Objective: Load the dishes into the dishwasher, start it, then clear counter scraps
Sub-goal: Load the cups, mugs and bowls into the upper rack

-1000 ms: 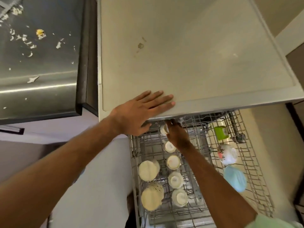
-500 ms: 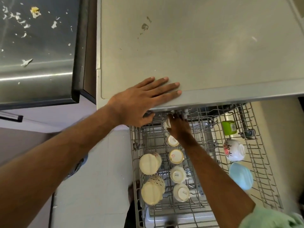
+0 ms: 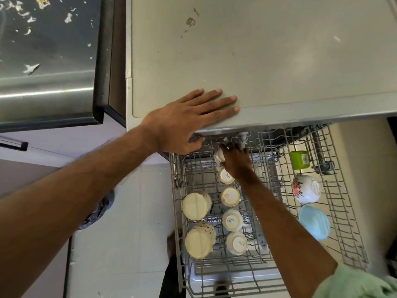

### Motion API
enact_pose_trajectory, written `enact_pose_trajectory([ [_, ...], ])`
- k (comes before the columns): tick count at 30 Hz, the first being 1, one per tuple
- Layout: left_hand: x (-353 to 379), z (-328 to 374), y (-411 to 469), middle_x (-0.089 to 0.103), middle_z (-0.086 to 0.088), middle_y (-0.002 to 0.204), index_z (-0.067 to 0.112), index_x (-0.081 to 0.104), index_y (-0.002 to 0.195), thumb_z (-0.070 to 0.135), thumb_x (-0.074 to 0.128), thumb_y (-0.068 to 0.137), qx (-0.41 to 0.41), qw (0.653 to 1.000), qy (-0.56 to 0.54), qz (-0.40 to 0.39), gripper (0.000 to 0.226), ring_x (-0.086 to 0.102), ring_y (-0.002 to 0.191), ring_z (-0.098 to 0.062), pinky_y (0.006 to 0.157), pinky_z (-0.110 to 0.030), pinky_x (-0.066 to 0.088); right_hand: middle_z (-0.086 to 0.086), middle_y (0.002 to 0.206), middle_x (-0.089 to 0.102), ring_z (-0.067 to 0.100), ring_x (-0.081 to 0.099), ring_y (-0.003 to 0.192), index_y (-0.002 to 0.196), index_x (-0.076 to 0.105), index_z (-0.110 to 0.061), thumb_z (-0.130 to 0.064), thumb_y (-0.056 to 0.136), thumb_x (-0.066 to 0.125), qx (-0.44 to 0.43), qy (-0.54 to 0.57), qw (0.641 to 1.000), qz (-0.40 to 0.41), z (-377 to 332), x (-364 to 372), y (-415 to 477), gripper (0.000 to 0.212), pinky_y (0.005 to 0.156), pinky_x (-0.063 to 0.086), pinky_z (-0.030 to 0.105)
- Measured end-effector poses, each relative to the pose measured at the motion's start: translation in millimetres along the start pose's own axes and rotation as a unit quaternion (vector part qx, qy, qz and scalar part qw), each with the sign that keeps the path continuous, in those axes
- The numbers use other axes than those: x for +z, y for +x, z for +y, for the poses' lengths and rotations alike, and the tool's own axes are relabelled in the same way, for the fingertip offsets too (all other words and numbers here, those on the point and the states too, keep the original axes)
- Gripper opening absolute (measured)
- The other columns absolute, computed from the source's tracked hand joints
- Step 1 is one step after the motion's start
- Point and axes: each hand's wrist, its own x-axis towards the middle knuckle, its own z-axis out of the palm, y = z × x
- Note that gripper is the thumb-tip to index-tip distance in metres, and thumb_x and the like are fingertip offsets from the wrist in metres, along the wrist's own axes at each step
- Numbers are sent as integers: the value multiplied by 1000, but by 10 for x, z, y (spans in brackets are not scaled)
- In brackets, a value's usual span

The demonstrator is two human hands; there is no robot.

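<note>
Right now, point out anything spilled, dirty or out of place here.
White and yellow scraps lie scattered over the steel counter at upper left, uncleared. A dark smudge marks the grey worktop. The cups in the rack sit tidily upside down.

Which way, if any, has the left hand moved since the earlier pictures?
No. The left hand still lies flat on the countertop at its front edge, just as near its left corner; only the view has shifted.

Grey wire metal rack, glossy ceramic cups, brushed steel counter.
</note>
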Motion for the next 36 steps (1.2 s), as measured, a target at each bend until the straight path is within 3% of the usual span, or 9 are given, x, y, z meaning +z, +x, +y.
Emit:
enact_pose_trajectory([
  [14, 26, -7, -2, -5, 4, 167, 26, -1, 159, 36, 57, 88, 7, 1000, -6, 16, 92, -7, 153, -20, 125, -46, 6, 12, 158, 29, 36, 30, 144, 155, 21, -16, -24, 83, 77, 51, 59, 996, 32, 63, -145, -294, 92, 111, 33, 60],
  [18, 63, -6, -9, -6, 6, 166, 29, -4, 158, 36, 59, 87, 1, 1000, -11, 18, 96, -8, 153, -18, 125, -47, 7, 6, 162, 23, 34, 25, 147, 158, 15, -19, -25, 94, 64, 54, 60, 996, 26, 62, -265, -581, 81, 115, 27, 59],
  [21, 32, 20, -9, -8, 6, 166, 32, -6, 158, 33, 61, 87, -10, 1000, -6, 12, 98, -9, 153, -18, 125, -47, 6, 5, 162, 23, 33, 26, 145, 155, 21, -18, -24, 96, 59, 46, 39, 998, 21, 4, -445, -853, 70, 115, 28, 57],
  [25, -10, 259, -52, -14, 3, 165, 33, -11, 157, 19, 64, 84, -101, 995, 2, 8, 105, -12, 151, -21, 123, -45, -1, 7, 147, 44, 29, 38, 136, 143, 40, -16, -20, 97, 54, 27, 19, 998, 59, -92, -834, -1262, 48, 112, 32, 55],
  [29, -167, 801, -258, -22, -2, 163, 22, -19, 155, 0, 60, 82, -232, 971, -49, -38, 109, -15, 151, -23, 123, -42, -3, 6, 142, 47, 27, 39, 133, 138, 45, -14, -20, 99, 51, 4, 20, 995, 100, -130, -1368, -1708, 41, 111, 32, 52],
  [32, -375, 1055, -671, -7, -5, 166, 15, -9, 157, 4, 57, 88, -259, 961, -61, -79, 97, 4, 153, -23, 122, -35, 9, 8, 140, 50, 29, 40, 132, 137, 49, -14, -23, 100, 49, -15, 27, 992, 125, -204, -1761, -1906, 38, 107, 34, 49],
  [36, -852, 1122, -1348, 11, -4, 166, 15, 7, 159, 12, 58, 92, -335, 939, -65, -33, 84, 21, 150, -24, 119, -37, 23, 7, 126, 62, 28, 53, 118, 126, 58, -13, -28, 99, 55, -71, 25, 976, 205, -576, -2227, -1914, 31, 97, 43, 43],
])
